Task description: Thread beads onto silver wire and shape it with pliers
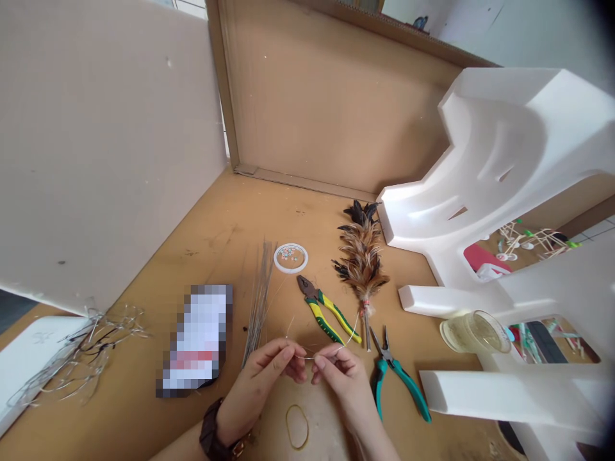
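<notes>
My left hand (271, 368) and my right hand (343, 371) are close together above the front of the table, thumbs and fingertips pinched on one thin metal wire (310, 357). The wire spans the small gap between them, and its curved end (354, 333) rises to the right past my right hand. Behind my left hand lies a bundle of straight thin wires (259, 301). Combination pliers with yellow-green handles (331, 317) lie just beyond my hands. Teal-handled long-nose pliers (396, 374) lie open to the right. A rubber band (296, 428) rests on the table below my hands.
A white ring-shaped dish (291, 258) holds small beads. Bundled brown and black feathers (361, 250) lie behind the pliers. A white moulded frame (509, 160) stands at right with a glass jar (473, 331). Tangled wire (72, 365) lies at left, near a blurred rectangular item (196, 342). Cardboard walls (327, 96) stand behind.
</notes>
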